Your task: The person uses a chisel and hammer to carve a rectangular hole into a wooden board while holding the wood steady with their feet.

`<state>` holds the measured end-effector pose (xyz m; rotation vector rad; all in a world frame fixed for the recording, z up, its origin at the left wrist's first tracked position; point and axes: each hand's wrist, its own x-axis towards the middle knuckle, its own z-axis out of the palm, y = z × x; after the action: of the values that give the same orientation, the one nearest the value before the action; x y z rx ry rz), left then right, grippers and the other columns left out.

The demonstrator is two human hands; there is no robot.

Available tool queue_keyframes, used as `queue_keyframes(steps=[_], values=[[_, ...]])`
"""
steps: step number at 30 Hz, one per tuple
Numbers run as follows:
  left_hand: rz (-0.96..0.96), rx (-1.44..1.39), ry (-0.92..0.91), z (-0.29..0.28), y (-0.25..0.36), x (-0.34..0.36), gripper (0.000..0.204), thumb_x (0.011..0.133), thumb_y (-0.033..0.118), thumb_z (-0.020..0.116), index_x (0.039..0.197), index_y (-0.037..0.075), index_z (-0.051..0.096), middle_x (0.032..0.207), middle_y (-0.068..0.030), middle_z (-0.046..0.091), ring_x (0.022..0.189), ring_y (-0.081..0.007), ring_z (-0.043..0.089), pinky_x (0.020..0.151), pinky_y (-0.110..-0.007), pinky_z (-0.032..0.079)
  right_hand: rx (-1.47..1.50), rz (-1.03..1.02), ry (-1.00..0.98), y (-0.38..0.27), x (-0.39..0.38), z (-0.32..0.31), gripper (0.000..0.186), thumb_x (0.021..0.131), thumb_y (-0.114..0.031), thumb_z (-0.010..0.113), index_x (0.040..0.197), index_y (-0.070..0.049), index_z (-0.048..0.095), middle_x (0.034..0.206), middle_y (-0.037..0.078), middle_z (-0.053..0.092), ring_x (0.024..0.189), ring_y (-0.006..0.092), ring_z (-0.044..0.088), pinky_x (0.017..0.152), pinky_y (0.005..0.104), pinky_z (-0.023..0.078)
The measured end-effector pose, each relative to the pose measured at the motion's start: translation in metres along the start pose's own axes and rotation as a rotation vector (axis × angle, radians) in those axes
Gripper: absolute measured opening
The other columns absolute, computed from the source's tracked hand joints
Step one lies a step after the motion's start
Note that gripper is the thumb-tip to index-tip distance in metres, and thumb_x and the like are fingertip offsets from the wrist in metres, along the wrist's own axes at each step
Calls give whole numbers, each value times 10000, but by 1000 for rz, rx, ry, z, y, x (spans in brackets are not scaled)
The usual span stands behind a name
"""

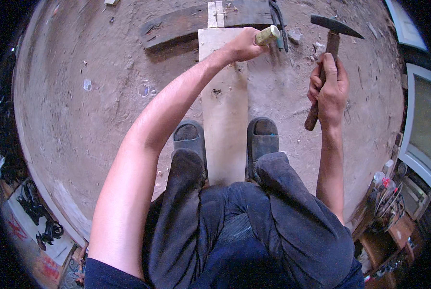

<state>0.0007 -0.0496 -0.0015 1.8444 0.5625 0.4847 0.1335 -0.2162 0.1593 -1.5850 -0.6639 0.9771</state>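
A pale wooden board (224, 125) lies lengthwise between my slippers, its far end beside a dark weathered beam (169, 29). My left hand (244, 47) is over the board's far end, closed around a pale yellow-green cylindrical tool handle (266, 36); whatever is below that handle is hidden by the hand. To the right of the board, my right hand (330, 89) grips a hammer (337, 26) by its dark wooden handle, the black head raised at the top. Small light wooden strips (215, 14) rest across the beam.
Dark metal tools (280, 21) lie at the beam's right, near small rubble (295, 36). The dusty floor (90, 125) surrounds me. Black coiled items (47, 219) line the left edge; white framed panels (420, 125) and cluttered wooden items (398, 231) stand along the right.
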Motion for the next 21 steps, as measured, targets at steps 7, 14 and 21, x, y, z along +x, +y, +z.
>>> queue_keyframes(steps=[7,14,21], values=[[0,10,-31,2,2,1,269,757,218,673,710,6,514,593,26,450,587,-85,418,513,-328,375,-592,-53,-117,25,13,-3,265,1004,-347,488,933,-93,524,574,-60,394,402,31,327,351,221,268],[17,16,-27,1,-1,-1,256,752,211,652,719,-2,515,604,17,458,606,-90,421,528,-328,383,-174,166,-159,9,10,-16,311,969,-326,547,1105,-47,567,583,-30,484,413,49,389,366,226,308],[25,13,0,1,5,-2,253,752,201,653,724,-4,508,590,5,456,598,-104,423,535,-348,387,4,-269,-152,15,0,-20,160,982,-143,524,1119,-67,553,712,-2,541,522,50,453,445,212,357]])
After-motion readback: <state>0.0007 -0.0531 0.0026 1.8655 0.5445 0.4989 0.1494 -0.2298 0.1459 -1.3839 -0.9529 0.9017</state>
